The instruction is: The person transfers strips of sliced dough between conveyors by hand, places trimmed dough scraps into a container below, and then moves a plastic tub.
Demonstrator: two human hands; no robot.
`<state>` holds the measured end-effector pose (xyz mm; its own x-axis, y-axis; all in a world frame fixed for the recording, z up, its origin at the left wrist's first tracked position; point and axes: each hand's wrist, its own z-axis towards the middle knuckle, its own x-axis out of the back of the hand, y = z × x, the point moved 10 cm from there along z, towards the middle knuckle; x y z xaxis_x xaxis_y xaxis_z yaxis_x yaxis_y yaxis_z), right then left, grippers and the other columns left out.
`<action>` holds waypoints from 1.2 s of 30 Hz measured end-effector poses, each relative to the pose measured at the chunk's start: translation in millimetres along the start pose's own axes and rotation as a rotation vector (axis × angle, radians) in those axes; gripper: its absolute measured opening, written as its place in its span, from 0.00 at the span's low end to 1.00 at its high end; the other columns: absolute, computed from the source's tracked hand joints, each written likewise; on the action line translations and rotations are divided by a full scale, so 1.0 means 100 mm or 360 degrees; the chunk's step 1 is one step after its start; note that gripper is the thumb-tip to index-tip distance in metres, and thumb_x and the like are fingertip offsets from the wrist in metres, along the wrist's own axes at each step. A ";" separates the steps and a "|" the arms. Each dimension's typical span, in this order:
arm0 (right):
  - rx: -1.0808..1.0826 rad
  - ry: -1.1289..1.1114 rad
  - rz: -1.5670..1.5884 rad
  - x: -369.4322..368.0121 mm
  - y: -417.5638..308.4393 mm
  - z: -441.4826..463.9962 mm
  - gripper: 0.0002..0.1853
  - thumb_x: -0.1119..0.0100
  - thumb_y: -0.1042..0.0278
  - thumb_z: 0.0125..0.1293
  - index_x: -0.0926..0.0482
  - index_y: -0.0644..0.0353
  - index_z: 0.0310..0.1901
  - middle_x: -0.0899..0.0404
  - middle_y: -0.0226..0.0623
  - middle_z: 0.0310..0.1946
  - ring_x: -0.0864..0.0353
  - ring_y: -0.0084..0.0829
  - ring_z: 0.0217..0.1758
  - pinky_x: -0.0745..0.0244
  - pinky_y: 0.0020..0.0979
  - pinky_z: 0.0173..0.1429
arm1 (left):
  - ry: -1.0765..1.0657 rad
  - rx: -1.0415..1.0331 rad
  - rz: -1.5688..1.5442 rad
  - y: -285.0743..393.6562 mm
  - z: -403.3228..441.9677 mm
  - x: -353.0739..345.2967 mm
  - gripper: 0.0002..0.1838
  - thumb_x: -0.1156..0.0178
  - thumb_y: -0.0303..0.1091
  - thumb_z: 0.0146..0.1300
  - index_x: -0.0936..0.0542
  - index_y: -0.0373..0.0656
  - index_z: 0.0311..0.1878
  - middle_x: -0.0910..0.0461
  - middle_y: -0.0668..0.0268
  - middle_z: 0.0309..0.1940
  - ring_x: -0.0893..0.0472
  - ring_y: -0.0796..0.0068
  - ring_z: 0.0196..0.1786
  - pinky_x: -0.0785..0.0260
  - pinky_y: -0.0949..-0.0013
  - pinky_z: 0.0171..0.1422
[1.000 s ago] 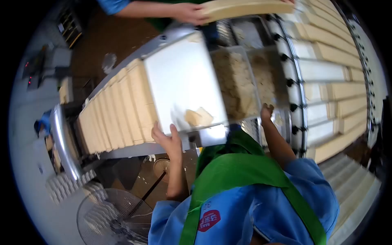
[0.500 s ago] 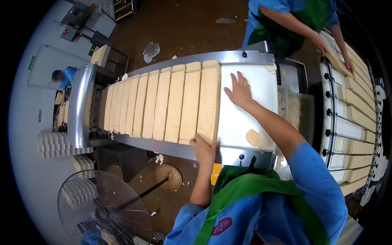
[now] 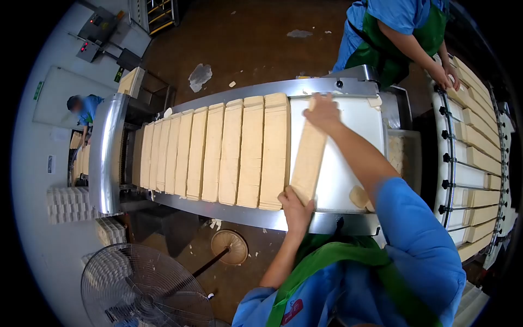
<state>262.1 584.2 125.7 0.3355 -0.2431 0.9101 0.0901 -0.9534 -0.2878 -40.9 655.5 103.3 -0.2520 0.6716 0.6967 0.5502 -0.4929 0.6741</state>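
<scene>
A long beige slab point(image 3: 309, 158) lies at a slant over the white belt point(image 3: 348, 147), apart from the row. My left hand point(image 3: 297, 210) grips its near end, fingers wrapped around the edge. At its far end, my right hand point(image 3: 324, 111) holds it from above with bent fingers. To the left, several similar slabs point(image 3: 248, 150) stand side by side in a row across the conveyor. Small round beige scraps point(image 3: 359, 197) rest on the belt's near right corner.
Metal rails point(image 3: 245, 216) edge the conveyor. A rack of slabs point(image 3: 479, 158) stands at the right, where a co-worker point(image 3: 403, 32) bends over it. Behind the belt's right end sits a bin point(image 3: 402, 152). A fan point(image 3: 146, 289) stands at the lower left; another person point(image 3: 86, 109) is far left.
My hands have taken one slab from the row's right end and shifted it right, tilted. My right hand came off the bare belt onto it. The co-worker's hands moved slightly.
</scene>
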 end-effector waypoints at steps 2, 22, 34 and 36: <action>-0.0204 0.0031 0.0060 0.16 0.46 -0.05 0.40 0.44 0.42 0.56 0.40 0.55 0.67 0.42 0.49 0.61 0.34 0.50 0.62 0.31 0.45 0.61 | -0.0177 -0.0130 0.0021 0.19 -0.01 -0.12 0.46 0.28 0.36 0.49 0.44 0.31 0.66 0.41 0.44 0.55 0.28 0.41 0.52 0.30 0.56 0.58; -0.1353 0.1304 0.1082 2.06 5.70 -2.62 0.44 0.42 0.40 0.55 0.43 0.62 0.65 0.39 0.52 0.61 0.26 0.57 0.55 0.28 0.48 0.57 | -0.0482 -0.1444 -0.0250 3.58 -1.22 -1.83 0.41 0.31 0.28 0.51 0.39 0.41 0.69 0.54 0.40 0.67 0.42 0.40 0.66 0.43 0.56 0.68; -0.1638 0.0762 0.0301 2.52 8.62 -2.45 0.40 0.68 0.36 0.65 0.29 0.65 0.62 0.32 0.49 0.64 0.41 0.48 0.69 0.56 0.53 0.71 | -0.1335 -0.1699 -0.0079 4.90 -1.79 -4.03 0.38 0.32 0.27 0.54 0.37 0.44 0.69 0.46 0.45 0.65 0.35 0.48 0.63 0.37 0.60 0.65; -0.1655 0.0765 0.0343 2.61 8.93 -2.47 0.40 0.69 0.36 0.65 0.30 0.66 0.62 0.32 0.49 0.64 0.42 0.48 0.70 0.56 0.52 0.71 | -0.1414 -0.1658 -0.0110 4.99 -1.94 -4.28 0.36 0.35 0.24 0.57 0.37 0.44 0.69 0.49 0.42 0.68 0.38 0.45 0.67 0.39 0.60 0.67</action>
<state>198.9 -375.2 179.8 -0.1597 -0.2483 0.9554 -0.8124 -0.5168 -0.2701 187.0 14.2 189.3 0.5536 0.6424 0.5300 -0.3897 -0.3626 0.8465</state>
